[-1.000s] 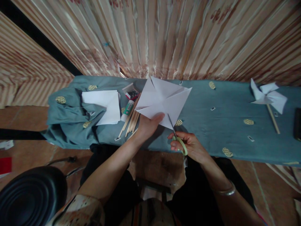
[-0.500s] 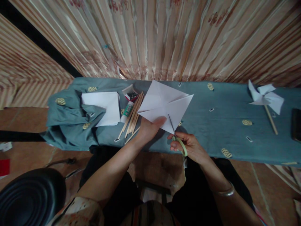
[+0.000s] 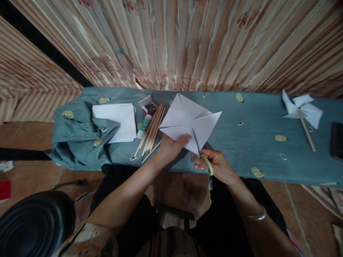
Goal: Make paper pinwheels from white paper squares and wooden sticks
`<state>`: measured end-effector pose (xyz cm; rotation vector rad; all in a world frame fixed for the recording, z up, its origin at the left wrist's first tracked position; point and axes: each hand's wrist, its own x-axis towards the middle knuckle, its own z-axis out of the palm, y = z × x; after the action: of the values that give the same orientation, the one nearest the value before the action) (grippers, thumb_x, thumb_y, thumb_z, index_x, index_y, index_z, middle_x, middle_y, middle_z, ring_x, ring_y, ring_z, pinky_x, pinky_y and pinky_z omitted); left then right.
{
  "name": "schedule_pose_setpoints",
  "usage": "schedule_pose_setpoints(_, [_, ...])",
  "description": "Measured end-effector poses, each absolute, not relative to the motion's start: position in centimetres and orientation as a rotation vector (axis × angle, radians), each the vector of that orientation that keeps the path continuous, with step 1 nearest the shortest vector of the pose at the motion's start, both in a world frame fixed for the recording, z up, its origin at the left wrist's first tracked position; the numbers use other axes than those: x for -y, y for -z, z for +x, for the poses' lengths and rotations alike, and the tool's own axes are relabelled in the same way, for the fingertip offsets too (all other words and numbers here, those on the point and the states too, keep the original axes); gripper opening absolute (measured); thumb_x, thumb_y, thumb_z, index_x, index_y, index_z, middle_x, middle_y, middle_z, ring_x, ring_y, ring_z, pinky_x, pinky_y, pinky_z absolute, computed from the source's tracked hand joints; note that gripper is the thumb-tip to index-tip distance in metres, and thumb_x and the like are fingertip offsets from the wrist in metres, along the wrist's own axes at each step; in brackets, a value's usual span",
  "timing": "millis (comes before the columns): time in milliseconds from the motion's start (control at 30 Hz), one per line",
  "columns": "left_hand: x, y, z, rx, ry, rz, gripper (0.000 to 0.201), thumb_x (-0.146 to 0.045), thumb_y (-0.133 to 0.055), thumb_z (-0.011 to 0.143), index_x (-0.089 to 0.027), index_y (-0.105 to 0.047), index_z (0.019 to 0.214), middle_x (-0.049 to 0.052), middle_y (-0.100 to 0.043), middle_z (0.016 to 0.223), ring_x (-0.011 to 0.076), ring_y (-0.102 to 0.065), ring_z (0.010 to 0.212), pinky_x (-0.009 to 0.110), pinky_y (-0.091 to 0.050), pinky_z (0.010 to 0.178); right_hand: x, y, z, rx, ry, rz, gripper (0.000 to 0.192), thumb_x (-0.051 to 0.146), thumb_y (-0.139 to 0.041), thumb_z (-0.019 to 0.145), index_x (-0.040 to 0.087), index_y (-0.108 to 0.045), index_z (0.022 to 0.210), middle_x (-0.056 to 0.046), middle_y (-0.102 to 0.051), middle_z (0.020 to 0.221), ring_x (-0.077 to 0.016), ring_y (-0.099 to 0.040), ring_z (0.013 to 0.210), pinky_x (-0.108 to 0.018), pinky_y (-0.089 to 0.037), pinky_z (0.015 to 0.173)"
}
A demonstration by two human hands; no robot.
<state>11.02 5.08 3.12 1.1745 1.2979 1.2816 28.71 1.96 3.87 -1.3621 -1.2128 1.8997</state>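
A square sheet of white paper (image 3: 184,110) is held up over the table, slit inward from its corners. My left hand (image 3: 173,145) grips its lower left edge, thumb on top and fingers hidden underneath. In my right hand (image 3: 214,162) is a pair of scissors (image 3: 207,164) with pale green handles. The scissors' blades lie at the sheet's near corner, one showing on top of the paper along a line toward the middle. Just left of the sheet lie several wooden sticks (image 3: 153,130) beside a green and white glue stick (image 3: 144,125).
A stack of white paper (image 3: 125,123) lies on the left, partly under a fold of the blue-green cloth (image 3: 230,150). Behind the glue stick sits a small open box (image 3: 148,106) of dark bits. At right are a paper pinwheel (image 3: 302,109) and a dark object (image 3: 337,140).
The paper has turned slightly and shifted a little right; a slit at its far corner now shows. Both hands keep their hold, with the scissors still at the near corner.
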Motion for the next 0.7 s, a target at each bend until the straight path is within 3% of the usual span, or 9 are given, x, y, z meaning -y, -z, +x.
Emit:
schedule_pose_setpoints(167, [-5.24, -2.82, 11.03, -1.324, -1.285, 1.169, 0.040, -0.026, -0.074, 0.070, -0.024, -0.060, 0.108, 0.006, -0.073, 0.094, 0.0262, -0.069, 0.085, 0.047, -0.061, 0.082, -2.00, -3.50, 28.90, 1.204, -1.889, -1.409, 0.043, 0.048, -0.092, 0.050, 0.018, -0.069, 0.070, 0.003, -0.064, 0.057, -0.0103, -0.058, 0.052, -0.020, -0.046, 0.048])
schedule_pose_setpoints(433, [-4.95, -2.67, 11.29, -1.303, -1.276, 1.105, 0.055, -0.031, -0.073, 0.067, -0.015, -0.058, 0.118, 0.014, -0.071, 0.112, 0.0256, -0.069, 0.093, 0.048, -0.057, 0.092, -2.05, -3.48, 28.84, 1.243, -1.886, -1.377, 0.045, 0.052, -0.090, 0.053, 0.018, -0.069, 0.072, 0.003, -0.063, 0.057, -0.0099, -0.056, 0.052, -0.021, -0.045, 0.049])
schedule_pose_setpoints(700, [-4.91, -2.56, 11.18, -1.312, -1.249, 1.156, 0.043, -0.026, -0.073, 0.071, -0.021, -0.059, 0.112, 0.012, -0.070, 0.116, 0.0286, -0.068, 0.100, 0.048, -0.057, 0.094, -2.00, -3.16, 28.90, 1.278, -1.831, -1.408, 0.046, 0.056, -0.088, 0.055, 0.018, -0.067, 0.066, 0.003, -0.061, 0.052, -0.0080, -0.048, 0.046, -0.020, -0.036, 0.043])
